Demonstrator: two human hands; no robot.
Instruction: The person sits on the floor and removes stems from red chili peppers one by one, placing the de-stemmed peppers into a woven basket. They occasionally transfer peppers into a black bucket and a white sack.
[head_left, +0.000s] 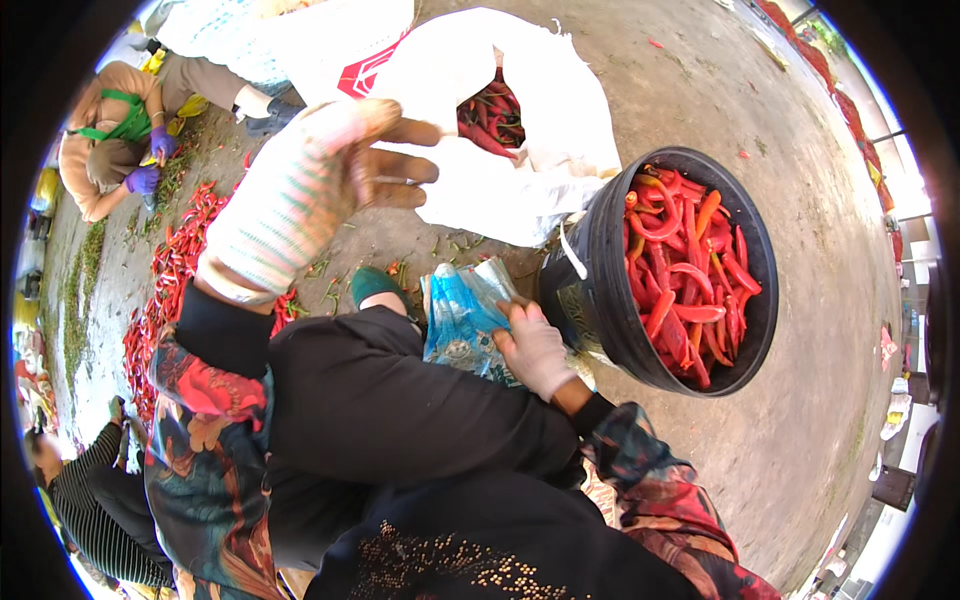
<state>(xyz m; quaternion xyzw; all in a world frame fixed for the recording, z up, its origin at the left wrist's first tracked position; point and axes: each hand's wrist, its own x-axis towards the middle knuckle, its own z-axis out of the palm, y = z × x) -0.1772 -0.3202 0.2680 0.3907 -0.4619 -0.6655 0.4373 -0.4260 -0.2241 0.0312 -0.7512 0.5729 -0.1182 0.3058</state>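
My left hand is raised in front of the white woven sack, its fingers apart and nothing in them. It wears a pale striped glove stained brown at the fingers. Red chilli peppers show through the sack's opening. Lower down, my right hand, in a pale glove, is curled beside a blue and white plastic bag. Blur hides whether its fingers grip the bag. To its right, a black bucket leans toward me, filled with red chilli peppers.
A long heap of red chillies lies on the ground at the left. Beyond it sits a person in purple gloves; another person in a striped top is at lower left. A green shoe rests near the bag.
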